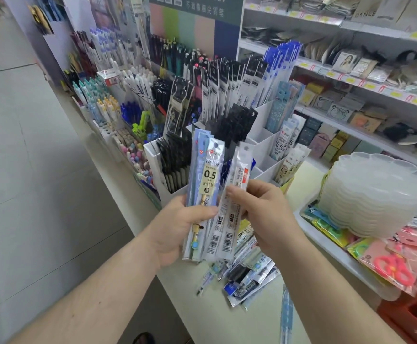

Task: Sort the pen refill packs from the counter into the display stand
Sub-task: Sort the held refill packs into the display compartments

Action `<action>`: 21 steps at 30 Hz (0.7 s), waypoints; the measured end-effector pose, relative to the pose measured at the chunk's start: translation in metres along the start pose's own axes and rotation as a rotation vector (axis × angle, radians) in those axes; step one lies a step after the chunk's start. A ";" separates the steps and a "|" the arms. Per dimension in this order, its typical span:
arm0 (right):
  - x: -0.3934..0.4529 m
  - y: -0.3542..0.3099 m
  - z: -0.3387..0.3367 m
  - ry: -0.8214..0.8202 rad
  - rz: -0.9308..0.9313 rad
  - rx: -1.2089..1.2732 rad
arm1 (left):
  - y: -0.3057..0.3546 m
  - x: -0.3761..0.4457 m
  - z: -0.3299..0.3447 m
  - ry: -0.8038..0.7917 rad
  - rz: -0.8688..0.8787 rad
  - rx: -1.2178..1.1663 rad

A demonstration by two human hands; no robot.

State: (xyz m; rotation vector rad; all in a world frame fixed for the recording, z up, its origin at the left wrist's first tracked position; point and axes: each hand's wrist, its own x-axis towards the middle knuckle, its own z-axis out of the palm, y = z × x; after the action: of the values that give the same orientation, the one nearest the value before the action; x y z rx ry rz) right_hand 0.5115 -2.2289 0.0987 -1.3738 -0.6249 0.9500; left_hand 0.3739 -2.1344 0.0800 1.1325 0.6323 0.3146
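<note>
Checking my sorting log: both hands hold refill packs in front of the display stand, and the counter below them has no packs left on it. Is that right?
Not quite. The head view shows a pile of refill packs lying on the counter. The rest holds: left hand and right hand hold packs before the display stand.

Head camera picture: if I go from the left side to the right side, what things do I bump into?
Pens in the rack → left hand → right hand → stack of clear trays → pink scissors pack.
</note>
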 end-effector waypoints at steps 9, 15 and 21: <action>0.000 0.001 -0.014 -0.023 0.003 0.135 | 0.000 0.006 0.009 0.096 0.012 0.026; 0.000 0.008 -0.009 0.008 -0.057 0.091 | -0.001 0.008 0.014 0.063 0.068 0.068; -0.001 0.017 -0.001 0.076 -0.069 0.048 | -0.005 0.012 0.019 0.055 0.057 0.073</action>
State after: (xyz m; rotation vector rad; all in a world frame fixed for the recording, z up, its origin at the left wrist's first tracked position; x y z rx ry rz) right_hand 0.5084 -2.2310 0.0820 -1.3312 -0.5840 0.8488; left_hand 0.3946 -2.1444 0.0769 1.2163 0.6655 0.3747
